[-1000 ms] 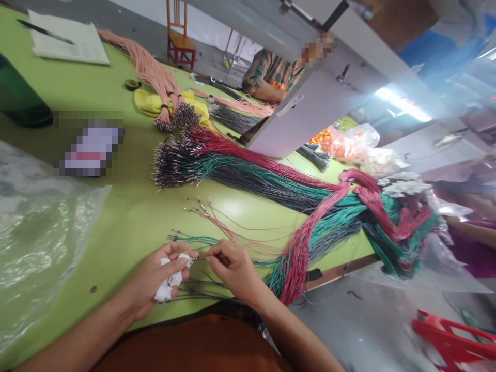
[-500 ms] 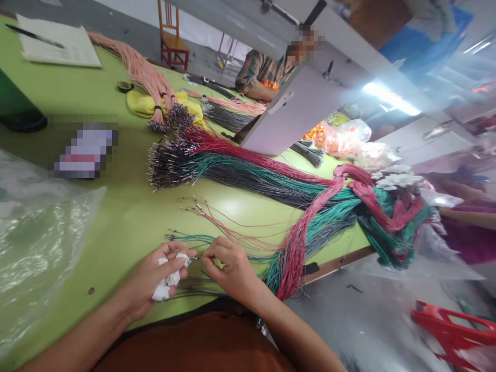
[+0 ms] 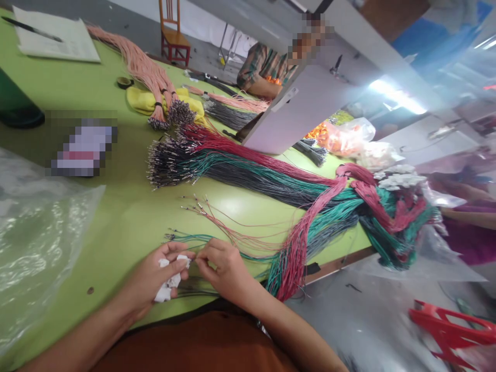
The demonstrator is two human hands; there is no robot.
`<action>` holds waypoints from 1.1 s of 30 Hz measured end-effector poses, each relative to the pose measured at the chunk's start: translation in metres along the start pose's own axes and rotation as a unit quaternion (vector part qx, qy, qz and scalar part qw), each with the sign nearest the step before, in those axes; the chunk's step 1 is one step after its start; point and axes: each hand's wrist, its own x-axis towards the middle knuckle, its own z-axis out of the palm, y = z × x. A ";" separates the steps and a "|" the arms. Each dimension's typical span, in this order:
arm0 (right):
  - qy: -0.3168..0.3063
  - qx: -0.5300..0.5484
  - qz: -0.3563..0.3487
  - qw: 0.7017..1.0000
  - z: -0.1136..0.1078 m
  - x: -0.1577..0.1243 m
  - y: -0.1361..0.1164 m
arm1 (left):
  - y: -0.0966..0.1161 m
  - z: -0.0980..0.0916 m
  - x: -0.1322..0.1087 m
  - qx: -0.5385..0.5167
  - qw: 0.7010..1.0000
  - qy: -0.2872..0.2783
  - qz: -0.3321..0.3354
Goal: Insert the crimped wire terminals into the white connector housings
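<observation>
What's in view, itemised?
Smooth table: one, light green, centre
Metal-tipped wires: many, red/green/black, across table
Tied wires: several, pink, far side
Soft cloth: one, yellow, under pink wires
Flat paper: one, white, far left
Slim pen: one, black, on paper
Plastic sheet: one, clear, left
Wooden chair: one, brown/red, beyond table
Co-worker's sleeve: one, plaid, across table
Small pieces: several, white, left hand
Left hand: one, lower centre
Right hand: one, beside left

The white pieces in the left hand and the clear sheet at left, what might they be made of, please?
White pieces: possibly matte plastic, given angular edges, though blurred. Clear sheet: probably glossy plastic film, see-through with bright wrinkles.
</observation>
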 end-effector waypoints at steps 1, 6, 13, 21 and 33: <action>-0.003 -0.008 -0.009 1.000 0.001 0.000 0.000 | 0.000 0.000 0.000 0.002 1.000 -0.003 -0.003; 0.012 -0.062 -0.038 0.997 0.004 -0.004 0.002 | 0.001 -0.001 -0.001 0.001 1.000 -0.008 -0.008; -0.010 0.003 -0.007 1.000 0.004 -0.002 -0.001 | -0.004 -0.001 0.000 -0.007 1.000 -0.008 -0.008; -0.310 0.460 0.137 0.821 -0.090 -0.058 0.036 | 0.022 -0.011 -0.004 -0.221 0.975 0.004 -0.017; -0.186 -0.199 0.002 0.962 -0.004 -0.040 0.018 | 0.018 -0.015 -0.003 -0.149 0.988 0.016 0.028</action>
